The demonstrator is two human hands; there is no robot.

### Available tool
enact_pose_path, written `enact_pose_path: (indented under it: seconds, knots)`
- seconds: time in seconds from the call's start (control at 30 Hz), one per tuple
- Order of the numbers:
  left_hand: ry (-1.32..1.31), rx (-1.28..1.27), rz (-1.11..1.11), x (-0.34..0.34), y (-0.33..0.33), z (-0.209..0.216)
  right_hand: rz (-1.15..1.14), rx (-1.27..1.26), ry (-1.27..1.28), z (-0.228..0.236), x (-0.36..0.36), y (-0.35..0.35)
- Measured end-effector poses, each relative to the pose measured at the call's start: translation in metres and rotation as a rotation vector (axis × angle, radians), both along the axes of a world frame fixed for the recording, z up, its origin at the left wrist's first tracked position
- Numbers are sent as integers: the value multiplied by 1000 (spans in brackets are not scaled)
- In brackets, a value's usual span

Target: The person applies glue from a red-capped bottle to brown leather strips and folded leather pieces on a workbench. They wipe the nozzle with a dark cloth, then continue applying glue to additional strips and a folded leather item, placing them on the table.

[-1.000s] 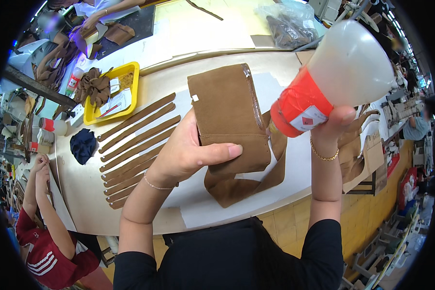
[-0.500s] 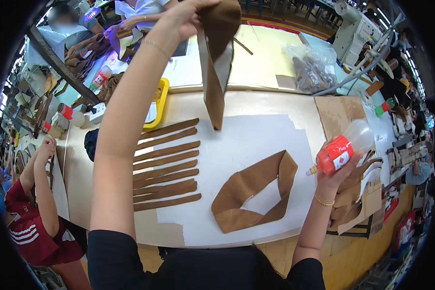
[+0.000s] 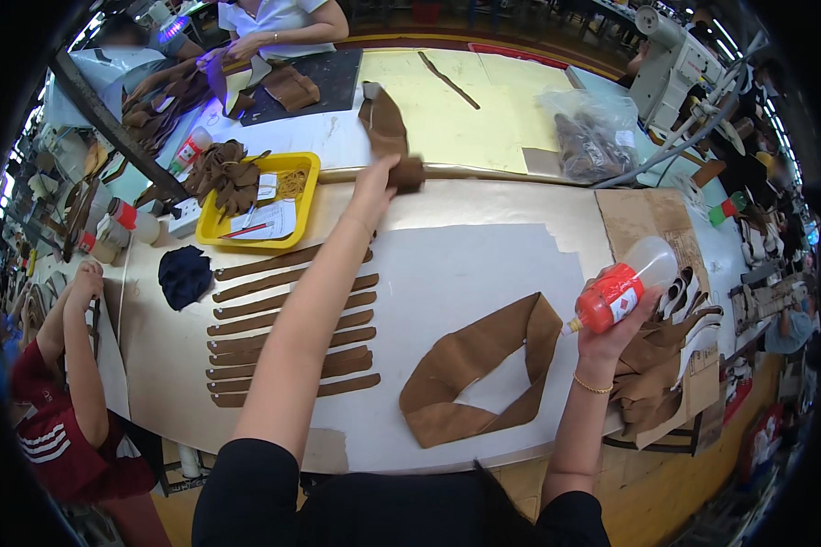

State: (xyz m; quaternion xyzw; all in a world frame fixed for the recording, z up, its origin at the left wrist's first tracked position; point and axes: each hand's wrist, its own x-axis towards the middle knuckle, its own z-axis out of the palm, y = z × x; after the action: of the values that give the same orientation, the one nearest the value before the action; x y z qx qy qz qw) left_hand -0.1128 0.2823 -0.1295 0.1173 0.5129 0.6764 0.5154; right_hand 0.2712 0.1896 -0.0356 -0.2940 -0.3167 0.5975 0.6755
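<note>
While left hand [image 3: 374, 178] stretches out pinching brown suede piece [image 3: 388, 132] at tabletop [image 3: 483, 214] far edge | right hand [image 3: 611, 324] wrapped around red-capped glue bottle [image 3: 625, 284] | folded suede band [image 3: 479, 369] flat on white sheet [image 3: 465, 264]

Left hand [image 3: 374, 178] holds brown piece [image 3: 388, 132] far out; right hand [image 3: 611, 328] holds glue bottle [image 3: 622, 284].

A single head-worn fisheye view looks steeply down from above the person's chest onto the work table [image 3: 483, 228], close in. Both forearms rise from the near edge (edges bend toward the dark rim), and neighbouring benches fill the far side.
</note>
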Motion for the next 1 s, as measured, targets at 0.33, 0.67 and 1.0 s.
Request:
enact_pose_path:
  seconds: [0.33, 0.67, 1.0]
  knots:
    - [891, 86, 324, 62, -48, -22, -14, -96, 30, -4, 7, -4]
    - [1194, 231, -723, 156, -203, 6, -58, -175, 107, -4, 17, -12]
    - [1075, 78, -821, 167, -216, 17, -79, -255, 129, -10, 14, -18]
